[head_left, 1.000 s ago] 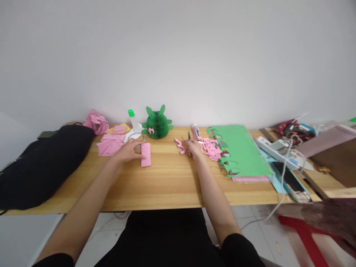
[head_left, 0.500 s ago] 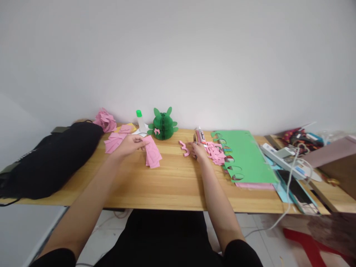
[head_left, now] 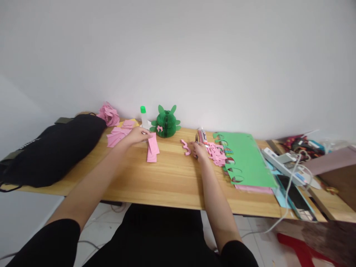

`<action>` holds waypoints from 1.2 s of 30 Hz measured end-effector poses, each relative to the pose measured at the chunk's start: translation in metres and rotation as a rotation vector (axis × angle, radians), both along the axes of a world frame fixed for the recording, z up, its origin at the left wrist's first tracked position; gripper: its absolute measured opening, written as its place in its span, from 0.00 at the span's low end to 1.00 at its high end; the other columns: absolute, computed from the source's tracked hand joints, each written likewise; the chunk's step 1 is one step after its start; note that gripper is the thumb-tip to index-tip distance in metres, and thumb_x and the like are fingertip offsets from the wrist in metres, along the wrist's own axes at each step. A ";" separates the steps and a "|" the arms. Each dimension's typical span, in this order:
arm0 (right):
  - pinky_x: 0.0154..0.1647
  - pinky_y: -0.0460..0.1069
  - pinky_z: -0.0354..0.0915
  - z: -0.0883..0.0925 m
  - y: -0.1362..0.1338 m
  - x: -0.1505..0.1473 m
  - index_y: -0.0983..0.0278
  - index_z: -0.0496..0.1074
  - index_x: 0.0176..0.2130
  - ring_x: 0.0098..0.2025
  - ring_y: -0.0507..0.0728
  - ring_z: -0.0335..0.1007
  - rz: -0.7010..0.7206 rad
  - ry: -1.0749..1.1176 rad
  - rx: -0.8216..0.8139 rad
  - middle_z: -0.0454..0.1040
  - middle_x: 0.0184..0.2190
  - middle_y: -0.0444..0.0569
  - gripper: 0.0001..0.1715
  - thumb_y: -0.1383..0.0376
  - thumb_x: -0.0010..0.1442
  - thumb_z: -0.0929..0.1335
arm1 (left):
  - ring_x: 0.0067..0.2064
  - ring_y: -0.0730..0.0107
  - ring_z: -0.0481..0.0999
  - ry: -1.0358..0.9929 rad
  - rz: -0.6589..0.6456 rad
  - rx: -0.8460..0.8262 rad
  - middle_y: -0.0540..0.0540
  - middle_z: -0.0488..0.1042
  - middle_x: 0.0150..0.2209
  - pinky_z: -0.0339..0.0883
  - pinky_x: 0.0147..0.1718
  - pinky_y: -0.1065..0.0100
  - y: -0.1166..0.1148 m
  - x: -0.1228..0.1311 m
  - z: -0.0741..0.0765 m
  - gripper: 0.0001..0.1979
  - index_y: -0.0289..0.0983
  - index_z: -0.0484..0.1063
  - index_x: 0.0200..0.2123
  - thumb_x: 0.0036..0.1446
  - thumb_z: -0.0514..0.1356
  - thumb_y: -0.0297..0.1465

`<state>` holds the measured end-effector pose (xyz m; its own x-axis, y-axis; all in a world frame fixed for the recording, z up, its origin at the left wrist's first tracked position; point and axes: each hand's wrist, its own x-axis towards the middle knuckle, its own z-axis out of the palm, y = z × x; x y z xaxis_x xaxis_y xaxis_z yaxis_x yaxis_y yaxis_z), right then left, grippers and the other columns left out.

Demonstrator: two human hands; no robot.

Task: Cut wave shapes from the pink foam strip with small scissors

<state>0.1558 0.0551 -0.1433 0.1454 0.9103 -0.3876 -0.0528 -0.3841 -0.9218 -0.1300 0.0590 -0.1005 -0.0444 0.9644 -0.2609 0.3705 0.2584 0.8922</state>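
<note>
My left hand point(head_left: 139, 134) pinches the top corner of some pink paper pieces point(head_left: 152, 149) that overlap one another, with faint outlines drawn on them. In my right hand point(head_left: 199, 150) is a pair of scissors point(head_left: 196, 138), its blades pointing away from me; the hand rests on the table. Just left of that hand lies a curved pink paper cutout point(head_left: 185, 147). To its right is a pile of pink paper scraps point(head_left: 217, 153). Behind and between my hands stands a green honeycomb paper figure point(head_left: 166, 124) with leaf-like parts and a small pink piece on it.
A black bag point(head_left: 55, 148) covers the table's left end. Behind stand a green-capped bottle point(head_left: 144, 118) and crumpled pink paper point(head_left: 109, 114). More pink sheets point(head_left: 118, 135) lie nearby. On the right are a glue tube point(head_left: 203, 135), green sheet point(head_left: 250, 159), power strip point(head_left: 280, 165) and phone point(head_left: 296, 196).
My left hand has shifted slightly with the pink paper, which now hangs straighter and narrower. The view has turned a little. My right hand stays in place with the scissors.
</note>
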 end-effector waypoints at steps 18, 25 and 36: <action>0.09 0.41 0.39 0.142 -0.067 -0.042 0.62 0.66 0.27 0.10 0.43 0.41 -0.060 0.343 0.637 0.52 0.10 0.30 0.19 0.56 0.44 0.76 | 0.20 0.73 0.69 -0.677 0.182 0.560 0.49 0.72 0.17 0.64 0.19 0.70 -0.067 0.084 0.114 0.11 0.38 0.74 0.17 0.44 0.66 0.37; 0.09 0.40 0.39 0.153 -0.062 -0.042 0.63 0.67 0.25 0.11 0.43 0.40 -0.152 0.432 0.726 0.50 0.12 0.31 0.17 0.58 0.46 0.76 | 0.21 0.73 0.68 -0.702 0.179 0.695 0.50 0.73 0.18 0.60 0.18 0.70 -0.066 0.094 0.115 0.11 0.41 0.76 0.19 0.53 0.62 0.32; 0.11 0.42 0.41 0.145 -0.060 -0.042 0.61 0.70 0.26 0.13 0.44 0.38 -0.143 0.410 0.719 0.49 0.13 0.32 0.12 0.59 0.50 0.75 | 0.21 0.70 0.71 -0.748 0.179 0.709 0.51 0.72 0.17 0.66 0.23 0.68 -0.063 0.124 0.103 0.17 0.41 0.73 0.17 0.57 0.62 0.36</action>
<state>0.1136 -0.0050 0.0021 0.2518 0.9394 0.2325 -0.4402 0.3251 -0.8370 -0.0057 -0.0041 0.0026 -0.2623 0.9023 0.3422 -0.3305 -0.4172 0.8466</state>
